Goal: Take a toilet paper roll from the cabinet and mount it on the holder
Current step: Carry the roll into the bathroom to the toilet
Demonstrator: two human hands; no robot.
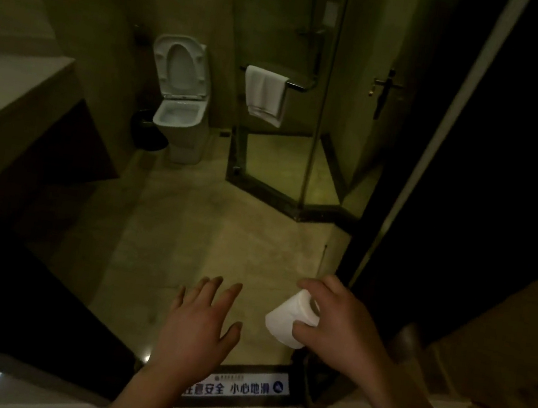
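Note:
My right hand (pixel 344 325) is shut on a white toilet paper roll (pixel 286 317), held out low over the bathroom threshold with its hollow core facing up and to the right. To its left my left hand (pixel 198 325) is open, fingers spread, holding nothing. A small dark fixture (pixel 138 34) sits on the wall left of the toilet; the dim light hides whether it is the holder.
A white toilet (pixel 181 101) with its lid up stands against the far wall, a dark bin (pixel 146 129) beside it. A glass shower enclosure (pixel 295 103) with a hanging white towel (pixel 265 94) lies to the right. The vanity counter (pixel 16 99) runs along the left. An open dark door (pixel 406 154) stands right. A caution strip (pixel 245 389) marks the threshold.

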